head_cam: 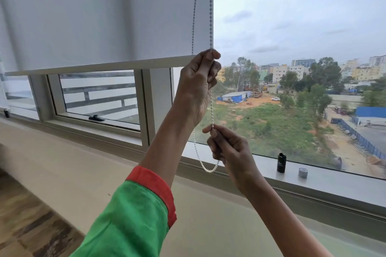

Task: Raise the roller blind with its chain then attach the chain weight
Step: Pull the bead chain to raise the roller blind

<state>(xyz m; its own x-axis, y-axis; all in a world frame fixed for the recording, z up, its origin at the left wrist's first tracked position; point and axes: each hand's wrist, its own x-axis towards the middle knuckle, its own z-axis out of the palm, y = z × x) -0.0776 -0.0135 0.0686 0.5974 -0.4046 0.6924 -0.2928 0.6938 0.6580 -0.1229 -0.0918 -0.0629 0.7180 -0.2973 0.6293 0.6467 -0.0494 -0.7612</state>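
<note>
Roller blind (100, 16) partly raised, bottom bar above the low panes. Chain (211, 6) runs vertically at its right edge. Left hand (198, 85) clenched on the chain, high; right hand (227, 148) pinches the same strand below. Chain weight (281, 162) stands on the sill, lower right, nearer my right hand.

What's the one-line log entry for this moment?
left hand: gripping bead chain high | right hand: pinching chain lower | blind: partly raised | black weight: on sill, unattached

The black cylinder (281, 163) bears a white mark, unreadable.
</note>
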